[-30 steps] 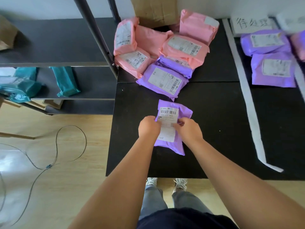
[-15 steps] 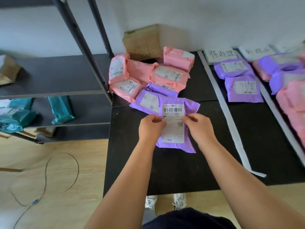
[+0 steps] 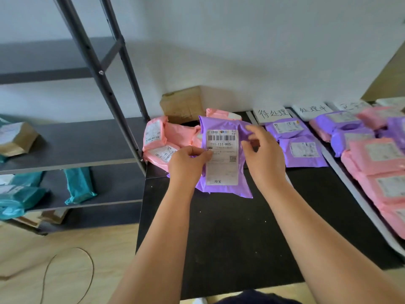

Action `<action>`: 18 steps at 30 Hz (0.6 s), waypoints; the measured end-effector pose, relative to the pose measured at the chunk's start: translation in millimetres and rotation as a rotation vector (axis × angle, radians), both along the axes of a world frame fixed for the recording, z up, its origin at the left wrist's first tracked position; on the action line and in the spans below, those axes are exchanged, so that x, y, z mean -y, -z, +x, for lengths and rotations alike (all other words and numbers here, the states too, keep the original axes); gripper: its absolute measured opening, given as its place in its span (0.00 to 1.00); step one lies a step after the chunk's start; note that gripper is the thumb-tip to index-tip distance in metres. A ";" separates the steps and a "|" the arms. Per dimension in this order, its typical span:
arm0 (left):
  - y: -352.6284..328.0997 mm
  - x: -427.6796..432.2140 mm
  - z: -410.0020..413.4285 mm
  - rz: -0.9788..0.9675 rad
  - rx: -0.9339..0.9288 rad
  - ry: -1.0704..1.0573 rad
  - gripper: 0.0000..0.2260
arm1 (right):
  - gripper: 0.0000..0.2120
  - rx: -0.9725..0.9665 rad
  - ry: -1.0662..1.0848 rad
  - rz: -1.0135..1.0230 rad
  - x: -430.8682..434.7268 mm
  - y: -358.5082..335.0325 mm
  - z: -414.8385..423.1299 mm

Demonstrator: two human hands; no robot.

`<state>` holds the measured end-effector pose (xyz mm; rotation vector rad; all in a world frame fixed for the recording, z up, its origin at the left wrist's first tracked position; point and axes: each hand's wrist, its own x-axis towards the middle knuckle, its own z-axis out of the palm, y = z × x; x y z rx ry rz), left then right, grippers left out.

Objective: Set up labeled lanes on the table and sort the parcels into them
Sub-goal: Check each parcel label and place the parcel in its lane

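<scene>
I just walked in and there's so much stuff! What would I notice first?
The purple parcel held up in the middle, barcode label facing you, with the left hand and right hand pinching its sides. Behind it a heap of pink parcels sits back left on the table, and to the right more parcels lie lined up under handwritten signs.

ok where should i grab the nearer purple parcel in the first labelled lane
Probably by its near edge, reaching from your side over the bare table. The nearer purple parcel lies flat; another purple parcel sits against its far edge and a white strip runs along its right. Left hand and right hand hold the raised parcel now.
</scene>
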<state>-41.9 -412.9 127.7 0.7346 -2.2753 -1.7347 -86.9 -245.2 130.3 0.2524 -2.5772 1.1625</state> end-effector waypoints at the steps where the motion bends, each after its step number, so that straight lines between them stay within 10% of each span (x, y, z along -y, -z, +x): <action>1: -3.1 -1.4 0.0 -0.003 0.004 0.014 0.05 | 0.15 -0.048 0.016 0.051 -0.4 0.7 -1.3; 18: -23.2 -3.8 3.2 0.038 -0.006 0.132 0.04 | 0.05 -0.224 0.040 0.074 -20.1 -15.8 -19.1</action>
